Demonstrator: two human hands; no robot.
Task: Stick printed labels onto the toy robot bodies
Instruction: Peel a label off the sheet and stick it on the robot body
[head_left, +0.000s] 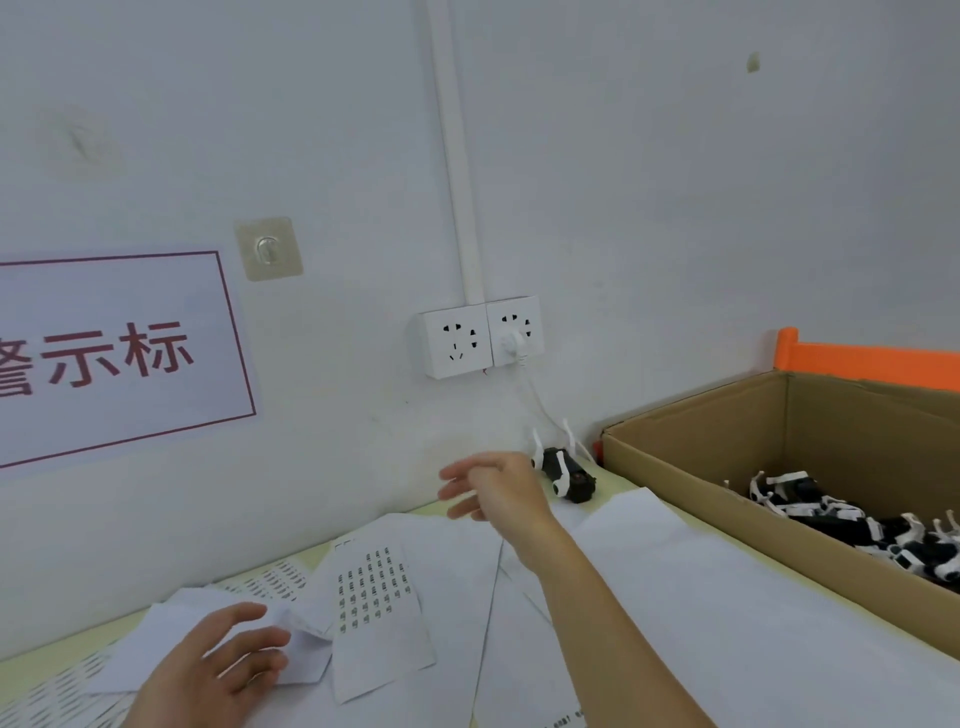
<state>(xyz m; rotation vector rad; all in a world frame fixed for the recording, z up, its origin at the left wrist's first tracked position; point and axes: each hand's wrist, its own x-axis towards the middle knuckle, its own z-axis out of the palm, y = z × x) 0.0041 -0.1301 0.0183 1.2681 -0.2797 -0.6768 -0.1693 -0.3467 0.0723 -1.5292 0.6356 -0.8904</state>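
- The cardboard box (691, 483) of toy robots (852, 519) sits right of the label sheet (374, 597); loose papers may be dragged.
- Left hand (218, 660) is spread, released, beside the label sheet.
- Right hand (493, 488), released beyond the label sheet, may knock the lone toy robot (569, 475).

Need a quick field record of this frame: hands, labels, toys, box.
left hand: open, fingers resting on loose white paper
right hand: open, raised, empty, near the lone toy
label sheet: printed grid, lies on the table between the hands
toy robot: black and white, alone by the wall
cardboard box: right side, holds more toy robots
wall sockets: one plug in
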